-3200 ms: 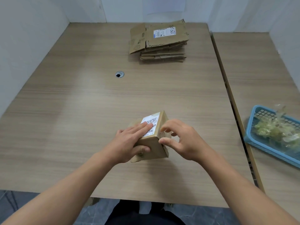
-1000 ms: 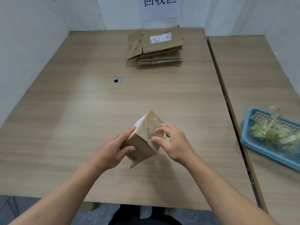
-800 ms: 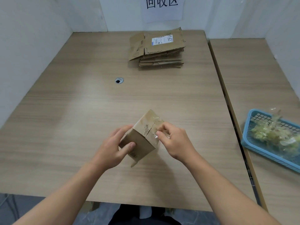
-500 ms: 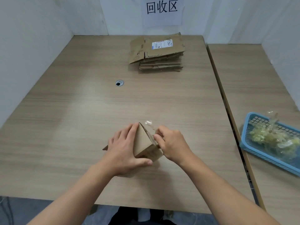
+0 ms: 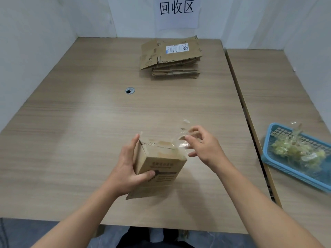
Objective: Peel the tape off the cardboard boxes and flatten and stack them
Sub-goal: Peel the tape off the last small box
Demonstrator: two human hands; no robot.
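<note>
**Tape lifting off a small box at the near edge of the desk**

The cardboard box (image 5: 161,164) stands at 6 o'clock on the desk (image 5: 71,122), close to the person. The left hand (image 5: 128,170) grips it from its 9 o'clock side. The thumb lies across the printed front face and one finger shows above the top corner, while the other fingers are hidden behind the box. The print on that face is too blurred to read. A loose flap pokes out beneath the box, and the underside cannot be seen.

The right hand (image 5: 204,145), at 3 o'clock of the box, pinches the clear tape (image 5: 180,140) between thumb and fingertips. The fingertips are motion-blurred. The strip runs from the box's top edge to them, but being transparent its outline is hard to trace.

At 12 o'clock, by the wall, lies the stack of flattened boxes (image 5: 172,58). The label on top is too small to read. A paper sign (image 5: 176,9) hangs above it, its top cut off. A cable hole (image 5: 130,90) sits at 10 o'clock of the box.

At 3 o'clock, on a second desk (image 5: 277,86), a blue basket (image 5: 268,159) holds a wad of peeled tape (image 5: 297,149). The frame edge cuts off the basket's far side.
</note>
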